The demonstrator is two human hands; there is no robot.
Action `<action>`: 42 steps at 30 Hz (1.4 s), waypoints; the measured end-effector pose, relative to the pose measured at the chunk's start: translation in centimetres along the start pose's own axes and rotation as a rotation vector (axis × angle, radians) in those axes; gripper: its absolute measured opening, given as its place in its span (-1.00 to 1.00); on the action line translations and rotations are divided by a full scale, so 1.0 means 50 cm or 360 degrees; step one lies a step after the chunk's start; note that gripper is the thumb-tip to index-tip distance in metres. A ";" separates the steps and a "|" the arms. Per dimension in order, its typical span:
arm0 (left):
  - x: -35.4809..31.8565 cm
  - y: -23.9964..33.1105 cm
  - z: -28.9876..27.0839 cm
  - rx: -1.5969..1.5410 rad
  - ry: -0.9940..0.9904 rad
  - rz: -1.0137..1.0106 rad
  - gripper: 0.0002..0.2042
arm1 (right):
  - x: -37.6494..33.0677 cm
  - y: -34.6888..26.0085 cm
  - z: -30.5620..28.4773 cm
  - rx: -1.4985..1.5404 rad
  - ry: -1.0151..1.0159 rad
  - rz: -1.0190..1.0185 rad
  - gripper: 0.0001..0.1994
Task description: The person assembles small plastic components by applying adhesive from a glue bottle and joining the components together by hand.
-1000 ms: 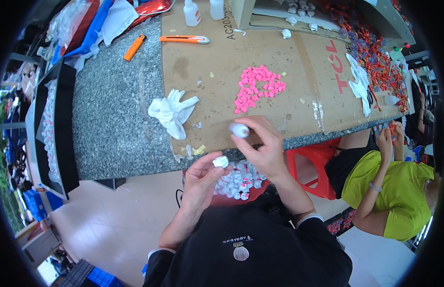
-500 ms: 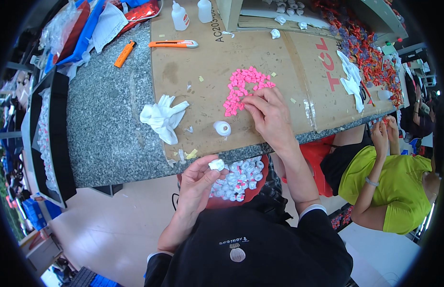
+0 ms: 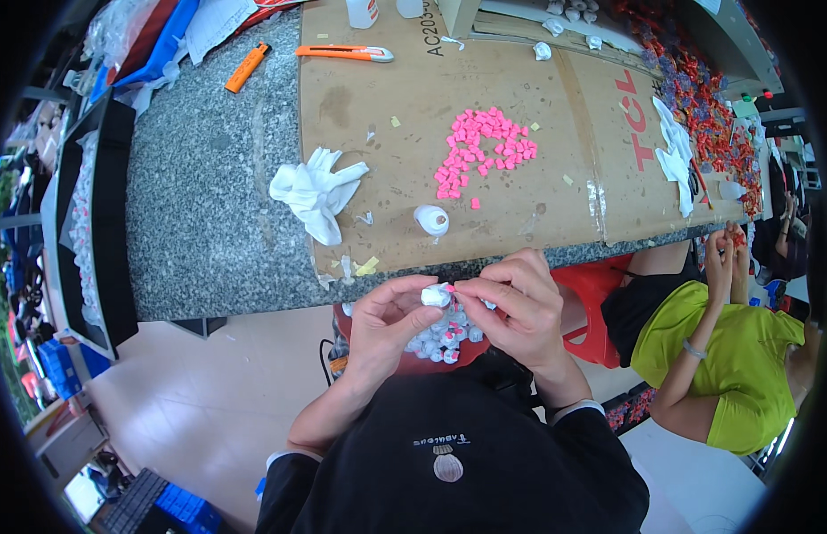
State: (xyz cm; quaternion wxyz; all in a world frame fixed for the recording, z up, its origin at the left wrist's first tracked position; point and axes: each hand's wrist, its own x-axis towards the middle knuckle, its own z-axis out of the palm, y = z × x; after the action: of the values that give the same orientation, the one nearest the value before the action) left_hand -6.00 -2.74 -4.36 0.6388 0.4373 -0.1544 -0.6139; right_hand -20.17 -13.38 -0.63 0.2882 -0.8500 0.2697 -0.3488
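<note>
My left hand (image 3: pixel 385 322) is closed round a small white rounded piece (image 3: pixel 436 295), gripped between thumb and fingers just off the table's front edge. Against its right side, my right hand (image 3: pixel 518 307) pinches a tiny pink piece (image 3: pixel 450 288), mostly covered by the fingertips. Below both hands sits a reddish tub (image 3: pixel 416 366) of white pieces (image 3: pixel 428 343), several with pink bits on them. A scattered heap of small pink pieces (image 3: pixel 467 153) lies on the cardboard sheet (image 3: pixel 387 178). Nearer the edge is a white nozzle bottle (image 3: pixel 430 220).
A crumpled white cloth (image 3: pixel 316 191), an orange box cutter (image 3: pixel 345 53) and an orange lighter (image 3: pixel 247 68) lie on the worktop. At the left stands a black tray (image 3: pixel 113 222). To the right, a person in a yellow-green shirt (image 3: pixel 729 365) sits near red decorations (image 3: pixel 698 107).
My right hand has come from the pink heap to the white piece, bringing a pink piece. My left hand has shifted slightly right, still holding the white piece.
</note>
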 end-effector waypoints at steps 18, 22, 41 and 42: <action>-0.004 -0.008 -0.001 0.0280 -0.0038 0.0208 -0.67 | -0.030 -0.003 0.012 0.0260 -0.0017 0.0306 -0.76; -0.004 -0.005 0.006 0.0383 -0.0086 0.0245 -0.64 | -0.035 0.003 0.012 0.0317 -0.0121 0.0269 -0.77; -0.025 -0.030 0.009 0.0970 0.0068 0.0582 -0.64 | -0.081 0.006 0.034 0.0318 0.0040 0.0096 -0.72; -0.027 -0.031 0.009 0.0970 0.0071 0.0578 -0.64 | -0.083 0.005 0.034 0.0327 0.0041 0.0092 -0.72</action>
State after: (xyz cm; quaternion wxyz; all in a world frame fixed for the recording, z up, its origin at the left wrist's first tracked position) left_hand -7.60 -1.44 -4.80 0.5810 0.5864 -0.3918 -0.4063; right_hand -21.49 -10.32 -3.63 0.3803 -0.8033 0.2605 -0.3771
